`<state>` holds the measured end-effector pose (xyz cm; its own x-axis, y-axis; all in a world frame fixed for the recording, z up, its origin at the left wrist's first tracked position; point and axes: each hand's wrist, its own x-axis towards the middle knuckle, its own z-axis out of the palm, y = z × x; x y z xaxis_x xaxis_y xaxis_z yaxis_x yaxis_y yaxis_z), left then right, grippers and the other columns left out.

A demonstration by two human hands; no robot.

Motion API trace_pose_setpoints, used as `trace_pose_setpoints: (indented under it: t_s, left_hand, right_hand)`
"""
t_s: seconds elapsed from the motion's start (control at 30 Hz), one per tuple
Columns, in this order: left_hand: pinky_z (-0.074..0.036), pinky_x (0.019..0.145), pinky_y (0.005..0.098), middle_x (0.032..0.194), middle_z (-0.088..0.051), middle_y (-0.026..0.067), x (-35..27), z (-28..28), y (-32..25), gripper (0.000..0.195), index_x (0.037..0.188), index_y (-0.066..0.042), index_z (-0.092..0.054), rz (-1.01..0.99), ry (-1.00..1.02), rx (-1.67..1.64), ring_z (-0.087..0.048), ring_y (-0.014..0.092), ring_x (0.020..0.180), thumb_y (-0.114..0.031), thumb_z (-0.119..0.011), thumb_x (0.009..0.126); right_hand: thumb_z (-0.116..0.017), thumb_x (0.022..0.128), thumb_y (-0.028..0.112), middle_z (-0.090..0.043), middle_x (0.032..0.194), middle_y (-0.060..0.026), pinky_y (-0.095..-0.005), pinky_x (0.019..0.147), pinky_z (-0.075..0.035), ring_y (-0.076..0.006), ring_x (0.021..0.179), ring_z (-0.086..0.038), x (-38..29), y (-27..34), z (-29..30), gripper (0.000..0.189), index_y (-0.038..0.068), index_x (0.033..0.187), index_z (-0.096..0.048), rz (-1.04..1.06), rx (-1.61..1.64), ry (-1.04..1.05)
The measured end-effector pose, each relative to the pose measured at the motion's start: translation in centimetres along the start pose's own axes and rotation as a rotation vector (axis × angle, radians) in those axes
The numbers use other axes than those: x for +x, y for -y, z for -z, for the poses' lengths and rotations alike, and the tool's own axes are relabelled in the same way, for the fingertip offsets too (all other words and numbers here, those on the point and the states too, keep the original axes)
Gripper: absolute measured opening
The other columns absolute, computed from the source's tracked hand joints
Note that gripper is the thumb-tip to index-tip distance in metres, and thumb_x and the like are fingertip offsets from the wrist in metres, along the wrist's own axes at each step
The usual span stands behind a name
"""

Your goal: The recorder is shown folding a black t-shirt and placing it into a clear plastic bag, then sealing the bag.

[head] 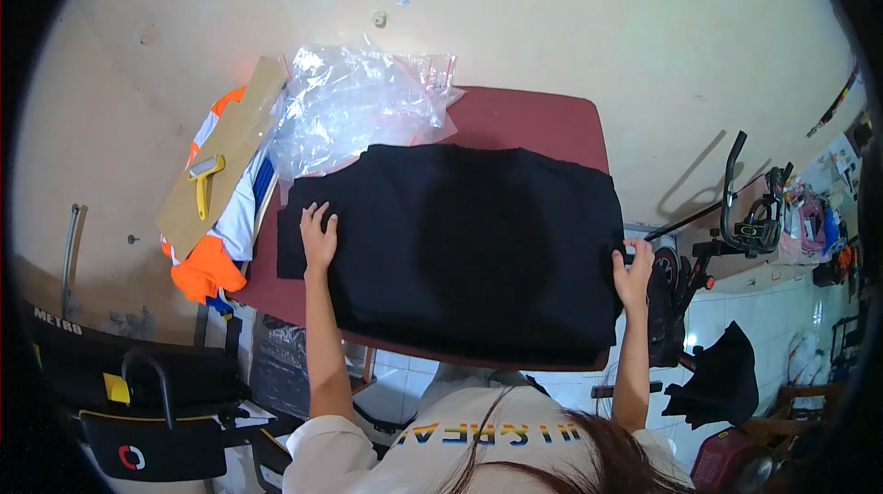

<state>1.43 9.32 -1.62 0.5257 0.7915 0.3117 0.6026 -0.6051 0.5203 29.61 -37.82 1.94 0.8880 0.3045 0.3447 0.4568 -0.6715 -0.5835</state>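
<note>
A black shirt (386, 218) lies spread over a table with a dark red cover (538, 118). Its neckline faces the wall, and a shadow falls across its middle. My left hand (319, 237) rests on the cloth near the left sleeve, fingers a little apart and nothing held. At the opposite side edge, my right hand (635, 273) touches the fabric with thumb and fingers bent. Whether they pinch the cloth cannot be made out.
Clear plastic bags (359, 101) are heaped at the table's back left. Beside them, a cardboard sheet (234, 142) bearing a yellow-handled lint roller (203, 180) lies on orange, white and blue garments (207, 270). Exercise equipment (748, 218) stands to the right, with black padded equipment (152, 446) at lower left.
</note>
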Motion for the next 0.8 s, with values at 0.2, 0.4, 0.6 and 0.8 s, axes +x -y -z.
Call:
trace_pose_setpoints:
  t_s: [0.2,0.4,0.6,0.8]
  left_hand:
    - [-0.009,0.106,0.045,0.143,-0.014,0.0121,1.8,-2.7,4.0,0.058,0.135,-0.018,-0.029,0.202,0.384,0.285,-0.008,0.034,0.132,-0.051,-0.032,0.086]
    - [-0.004,0.104,0.0512,0.144,-0.012,0.0102,3.6,-2.3,1.7,0.06,0.136,-0.018,-0.028,0.475,0.39,0.289,-0.004,0.03,0.133,-0.046,-0.036,0.084]
    - [-0.015,0.096,0.0618,0.138,-0.021,0.0202,2.9,-7.8,-13.6,0.058,0.13,-0.007,-0.035,-0.2,0.135,0.412,-0.017,0.039,0.128,-0.032,-0.049,0.079]
    - [-0.012,0.101,0.0543,0.141,-0.019,0.0165,2.9,-13.9,-17.4,0.062,0.135,-0.01,-0.028,-0.446,0.182,0.115,-0.017,0.035,0.129,-0.041,-0.044,0.084]
  right_hand:
    - [-0.046,0.084,0.022,-0.032,0.136,-0.0112,-0.0459,0.101,-0.022,-0.0313,0.125,-0.028,4.1,-0.3,-5.6,0.045,0.008,0.126,-0.039,0.06,-0.106,0.173]
    - [-0.043,0.085,0.028,-0.024,0.141,-0.005,-0.0535,0.103,-0.01,-0.0278,0.131,-0.017,4.1,-0.2,-6.5,0.049,0.017,0.132,-0.034,-0.11,-0.121,0.296]
    - [-0.049,0.077,0.02,-0.027,0.139,-0.008,-0.0593,0.1,-0.004,-0.0294,0.131,-0.018,5.6,5.1,-8.7,0.053,0.011,0.129,-0.037,0.084,-0.307,0.233]
    - [-0.04,0.085,0.04,-0.024,0.141,-0.0067,-0.0586,0.101,-0.005,-0.0266,0.13,-0.02,7.6,9.2,-15.0,0.056,0.015,0.134,-0.03,0.379,-0.286,0.401]
